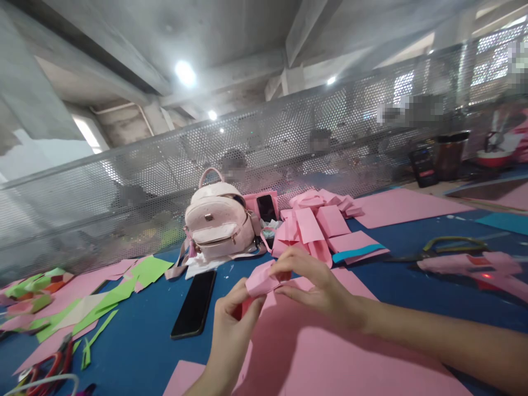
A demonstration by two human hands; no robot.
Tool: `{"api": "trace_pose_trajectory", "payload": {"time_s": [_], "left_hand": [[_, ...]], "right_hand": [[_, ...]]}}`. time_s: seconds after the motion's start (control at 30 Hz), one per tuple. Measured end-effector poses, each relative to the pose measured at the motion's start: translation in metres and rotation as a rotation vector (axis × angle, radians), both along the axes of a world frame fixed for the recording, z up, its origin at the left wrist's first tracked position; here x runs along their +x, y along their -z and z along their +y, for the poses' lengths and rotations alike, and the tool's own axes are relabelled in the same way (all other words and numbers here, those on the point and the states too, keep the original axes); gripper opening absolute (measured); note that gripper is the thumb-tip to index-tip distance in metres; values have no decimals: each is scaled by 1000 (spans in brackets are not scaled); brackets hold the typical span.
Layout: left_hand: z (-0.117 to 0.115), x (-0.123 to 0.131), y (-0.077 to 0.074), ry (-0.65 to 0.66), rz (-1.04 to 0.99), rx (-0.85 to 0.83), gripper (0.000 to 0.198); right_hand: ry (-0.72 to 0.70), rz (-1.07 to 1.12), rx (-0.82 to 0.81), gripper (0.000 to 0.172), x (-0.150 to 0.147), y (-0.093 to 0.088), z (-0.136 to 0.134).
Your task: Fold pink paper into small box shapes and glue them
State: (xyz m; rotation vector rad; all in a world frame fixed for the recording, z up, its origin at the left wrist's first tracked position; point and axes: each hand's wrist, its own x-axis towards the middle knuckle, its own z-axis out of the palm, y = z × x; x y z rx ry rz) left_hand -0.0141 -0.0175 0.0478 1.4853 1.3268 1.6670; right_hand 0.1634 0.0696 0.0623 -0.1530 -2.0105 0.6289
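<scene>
Between both hands is a small folded piece of pink paper [260,279], held up over a large pink sheet [325,357] on the blue table. My left hand [234,313] pinches its near left side with thumb and fingers. Its right end is gripped by the fingertips of my right hand [313,280]. Just beyond the hands lies a heap of folded pink paper pieces [309,225], with a blue strip [358,253] across one of them. A black phone [193,305] rests flat to the left of my left hand.
A pale pink backpack [220,220] stands at the back before a perforated metal screen [289,143]. On the right lie a pink glue gun [470,267] and green-handled scissors [454,242]. Green paper scraps [148,275] and red-handled pliers [49,366] are at left.
</scene>
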Motion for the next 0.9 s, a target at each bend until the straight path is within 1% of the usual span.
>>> {"api": "trace_pose_trajectory", "payload": {"time_s": [0.1, 0.23, 0.43, 0.57, 0.63, 0.7, 0.77, 0.9], "left_hand": [[-2, 4, -2, 38, -15, -19, 26], [-1, 6, -2, 75, -100, -45, 28], [3, 2, 6, 150, -212, -102, 27], [4, -1, 11, 119, -225, -103, 28], [4, -1, 11, 107, -212, -103, 27], [3, 0, 9, 125, -207, -105, 28], [2, 2, 8, 144, -208, -106, 31], [1, 2, 9, 136, -214, -138, 36]], "right_hand": [[-13, 7, 37, 14, 0, -3, 3], [-25, 2, 34, 12, 2, -5, 4], [-62, 32, 35, 7, 1, -7, 6], [-91, 49, 16, 4, 1, -8, 7], [-96, 57, 15, 4, 1, -8, 7], [-91, 57, 14, 4, 1, -9, 7], [-82, 39, 3, 5, 2, -10, 6], [-73, 19, -9, 7, 2, -13, 4]]}}
